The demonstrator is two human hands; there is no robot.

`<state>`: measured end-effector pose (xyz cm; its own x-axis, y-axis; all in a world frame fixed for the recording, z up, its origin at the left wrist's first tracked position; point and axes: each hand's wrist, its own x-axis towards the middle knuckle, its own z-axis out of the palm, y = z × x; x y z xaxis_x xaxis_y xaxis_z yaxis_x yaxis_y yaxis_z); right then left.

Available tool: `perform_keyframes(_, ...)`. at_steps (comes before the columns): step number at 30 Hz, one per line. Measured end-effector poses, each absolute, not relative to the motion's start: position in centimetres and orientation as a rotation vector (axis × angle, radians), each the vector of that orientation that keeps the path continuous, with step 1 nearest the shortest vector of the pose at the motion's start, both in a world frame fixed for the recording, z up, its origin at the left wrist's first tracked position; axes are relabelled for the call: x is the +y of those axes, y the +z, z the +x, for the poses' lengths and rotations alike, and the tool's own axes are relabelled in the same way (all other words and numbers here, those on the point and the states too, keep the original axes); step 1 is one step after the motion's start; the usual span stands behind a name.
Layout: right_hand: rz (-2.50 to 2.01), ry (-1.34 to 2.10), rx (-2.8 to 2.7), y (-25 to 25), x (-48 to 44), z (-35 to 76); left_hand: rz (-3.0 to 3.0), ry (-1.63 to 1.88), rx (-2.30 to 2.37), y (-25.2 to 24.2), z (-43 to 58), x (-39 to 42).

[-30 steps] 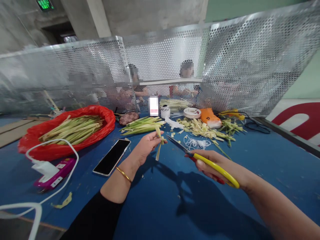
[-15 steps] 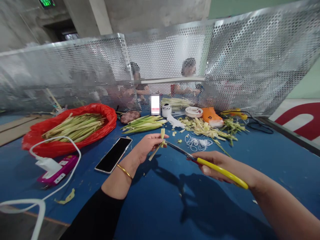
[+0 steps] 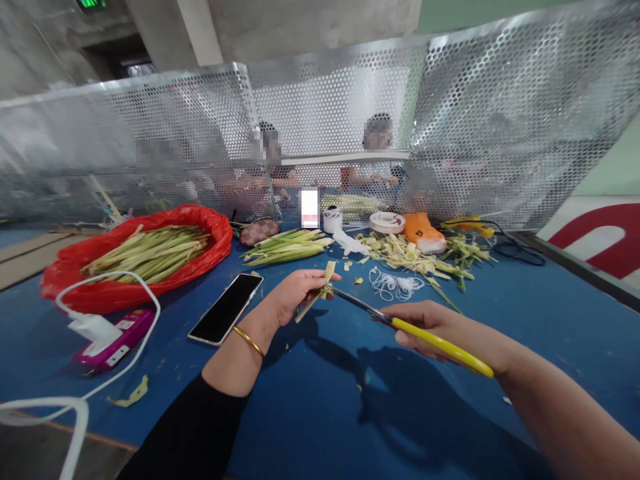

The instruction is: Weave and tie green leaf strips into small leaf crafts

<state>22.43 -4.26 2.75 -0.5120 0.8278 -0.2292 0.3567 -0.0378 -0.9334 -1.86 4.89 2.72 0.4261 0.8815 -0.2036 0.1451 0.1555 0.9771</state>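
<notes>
In the head view, the left hand has its grip closed to a pinch, fingertips pressed on a folded pale-green leaf strip above the middle of the table; one end stands up past the fingers and another hangs down below them. The right hand has its grip wrapped around a yellow-handled tool, whose narrow metal tip reaches the strip at the left fingertips.

The table is blue and scattered with small scraps. Along its far side stands a perforated metal screen, with a concrete wall beyond. Two people can be made out through the screen, which veils them.

At left, a red plastic bag holds long leaves; nearer lie a purple power strip with a white plug in it, and a phone beside the left forearm. Farther back are a checkered pouch, a green leaf bundle, a white container, a roll and an orange packet. White string lies just in front of leaf trimmings. The left fingers cover part of the strip.
</notes>
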Motion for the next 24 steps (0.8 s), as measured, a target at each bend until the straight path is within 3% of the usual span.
perform_keyframes(8,-1.266,1.529,-1.832,2.4,-4.3,22.6,1.33,0.698,1.016,2.2,-2.1,5.3)
perform_keyframes(13,-1.209,1.43,-1.393,1.9,-4.0,22.2,1.102,0.726,0.951,1.4,-1.5,5.2)
perform_keyframes(19,-1.163,1.203,-1.03,1.0,-3.1,20.5,0.66,0.379,0.56,0.3,0.9,2.7)
perform_keyframes(24,-1.135,1.235,-1.054,0.6,-2.9,19.8,0.502,0.305,0.415,0.0,1.6,1.2)
